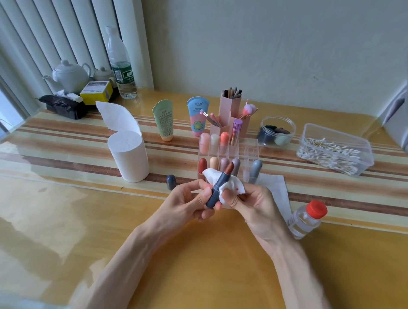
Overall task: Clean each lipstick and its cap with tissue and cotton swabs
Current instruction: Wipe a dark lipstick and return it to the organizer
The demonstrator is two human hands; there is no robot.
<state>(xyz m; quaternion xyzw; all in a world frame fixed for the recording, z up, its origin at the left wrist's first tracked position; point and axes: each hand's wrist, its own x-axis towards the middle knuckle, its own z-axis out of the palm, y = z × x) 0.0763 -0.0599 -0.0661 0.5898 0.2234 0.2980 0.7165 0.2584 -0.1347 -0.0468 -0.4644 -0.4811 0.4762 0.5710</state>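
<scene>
One wide-angle view looks from the person's head, forward and down across the table (pixel 202 263). The left hand (pixel 187 199) and right hand (pixel 255 206) sit close to the lens near the frame's middle, with the forearms at the bottom edge. The wall (pixel 277 51) closes the far side, at the top.

left hand (pixel 190 199): grips lipstick (pixel 216 189) | right hand (pixel 255 206): pinches stained tissue (pixel 234 184)
</scene>
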